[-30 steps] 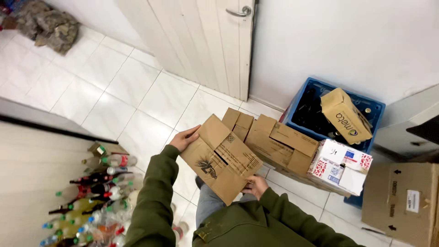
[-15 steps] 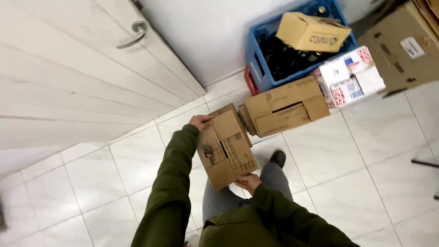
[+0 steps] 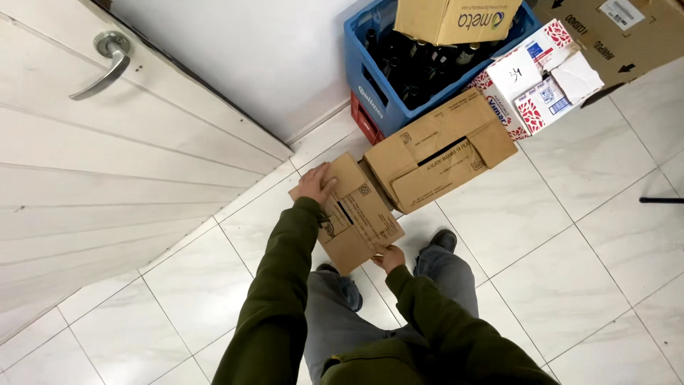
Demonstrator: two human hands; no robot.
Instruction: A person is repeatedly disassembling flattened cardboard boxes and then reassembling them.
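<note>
Swung nearer the stacked boxes than a moment ago, the flattened cardboard box [image 3: 353,217] is gripped at opposite ends by the left hand [image 3: 315,183] and right hand [image 3: 390,257], above white tiles [image 3: 563,285].

Bright, even indoor light fills the scene, and the white floor tiles [image 3: 570,285] throw back a soft sheen with no harsh glare. Shadows stay faint: a thin dark edge lies under the flattened cardboard box [image 3: 438,150], on its side nearest the tiles. Inside the blue crate [image 3: 370,78] just beyond that box it goes dim. Focus is crisp around the box; straight lines bow slightly toward the frame edges, wide-angle style.
</note>
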